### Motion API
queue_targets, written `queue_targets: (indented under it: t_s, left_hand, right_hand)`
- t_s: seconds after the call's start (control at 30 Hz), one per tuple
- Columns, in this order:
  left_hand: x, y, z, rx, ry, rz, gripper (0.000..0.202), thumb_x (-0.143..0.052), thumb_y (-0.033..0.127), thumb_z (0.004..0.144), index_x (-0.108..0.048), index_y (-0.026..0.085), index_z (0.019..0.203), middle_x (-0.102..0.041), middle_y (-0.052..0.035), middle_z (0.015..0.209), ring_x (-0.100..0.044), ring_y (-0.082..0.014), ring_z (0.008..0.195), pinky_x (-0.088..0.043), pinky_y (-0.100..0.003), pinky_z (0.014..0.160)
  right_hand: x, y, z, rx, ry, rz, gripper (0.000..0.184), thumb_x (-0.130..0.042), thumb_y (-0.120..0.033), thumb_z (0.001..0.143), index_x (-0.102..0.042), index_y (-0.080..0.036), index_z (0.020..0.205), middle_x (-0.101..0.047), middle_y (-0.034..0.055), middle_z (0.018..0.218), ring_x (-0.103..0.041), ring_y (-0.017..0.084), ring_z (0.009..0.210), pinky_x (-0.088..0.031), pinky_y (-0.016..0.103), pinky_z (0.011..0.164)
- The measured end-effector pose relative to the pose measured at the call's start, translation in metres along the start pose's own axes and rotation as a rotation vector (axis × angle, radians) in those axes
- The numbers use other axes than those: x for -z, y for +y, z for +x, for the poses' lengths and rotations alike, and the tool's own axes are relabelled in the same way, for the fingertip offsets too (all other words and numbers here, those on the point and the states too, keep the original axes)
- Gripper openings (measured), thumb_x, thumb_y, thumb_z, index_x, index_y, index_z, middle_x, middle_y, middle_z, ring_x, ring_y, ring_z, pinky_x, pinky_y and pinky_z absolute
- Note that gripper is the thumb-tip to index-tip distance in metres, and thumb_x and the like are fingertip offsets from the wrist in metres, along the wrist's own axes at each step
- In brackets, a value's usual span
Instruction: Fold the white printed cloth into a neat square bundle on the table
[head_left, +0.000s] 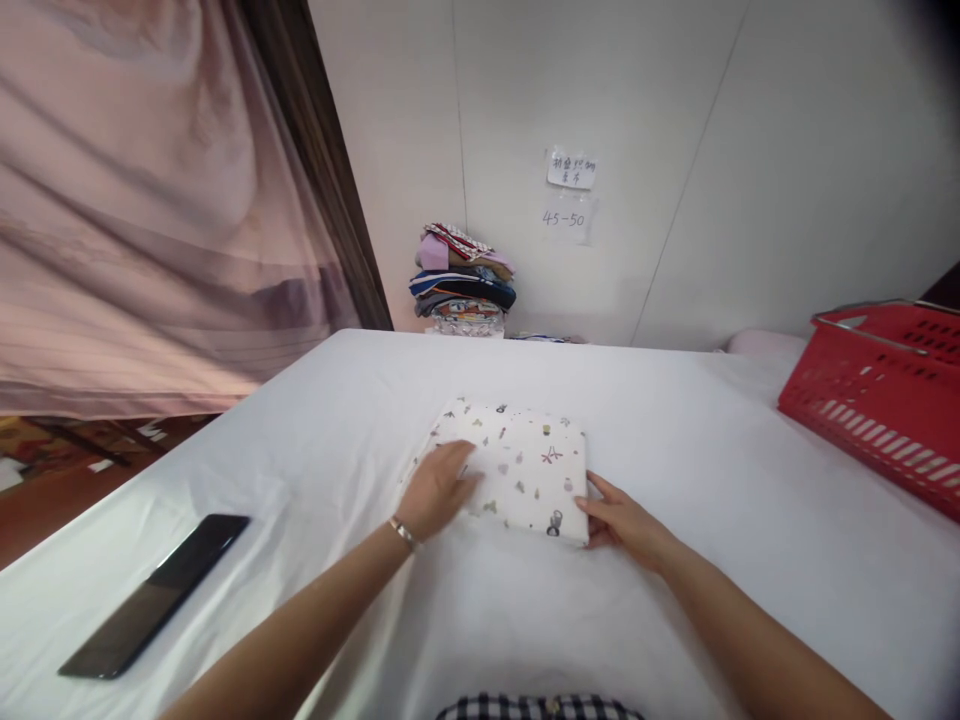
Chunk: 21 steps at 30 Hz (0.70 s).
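A folded white cloth [525, 470] with small printed figures lies flat on the white-covered table, its layers stacked into a rough rectangle. Across its left part rests my left hand [437, 492], fingers stretched out over the top and a bracelet at the wrist. My right hand [622, 522] pinches the cloth's right edge near the front corner, with the thumb on top and other fingers at the side and partly hidden below.
A dark, glossy flat slab [157, 600] lies on the white sheet [300, 450] at left. A red plastic basket [877, 400] stands at right. Behind the table's far edge rises a pile of folded fabrics [463, 285]. A pink curtain [150, 200] hangs left; paper notes [571, 170] are on the wall.
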<state>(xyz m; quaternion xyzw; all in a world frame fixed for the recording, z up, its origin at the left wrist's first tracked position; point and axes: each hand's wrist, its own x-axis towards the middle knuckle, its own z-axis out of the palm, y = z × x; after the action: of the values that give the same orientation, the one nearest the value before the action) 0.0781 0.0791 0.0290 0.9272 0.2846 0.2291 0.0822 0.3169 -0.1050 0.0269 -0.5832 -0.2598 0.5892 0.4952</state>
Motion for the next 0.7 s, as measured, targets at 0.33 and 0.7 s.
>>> queue_targets:
  t_s: [0.33, 0.7]
  left_hand:
    - [-0.032, 0.08, -0.009, -0.357, -0.139, -0.146, 0.06, -0.046, 0.046, 0.081, -0.029, 0.019, 0.132, -0.031, -0.0116, 0.139, -0.025, -0.0236, 0.128, -0.025, -0.047, 0.103]
    - [-0.034, 0.097, 0.005, -0.073, -0.055, -0.332, 0.033, -0.03, 0.03, 0.09, -0.051, 0.023, 0.114, -0.062, -0.0026, 0.107, -0.056, -0.0155, 0.099, -0.046, -0.031, 0.085]
  right_hand:
    - [-0.012, 0.007, -0.006, 0.105, 0.067, 0.215, 0.077, -0.058, -0.041, 0.075, -0.014, -0.027, 0.137, -0.064, 0.0062, 0.097, -0.062, 0.018, 0.076, -0.053, 0.036, 0.065]
    - [-0.009, 0.022, -0.005, 0.14, 0.051, 0.266, 0.087, -0.059, -0.039, 0.075, -0.003, -0.023, 0.139, -0.065, 0.0051, 0.084, -0.064, 0.018, 0.071, -0.053, 0.036, 0.066]
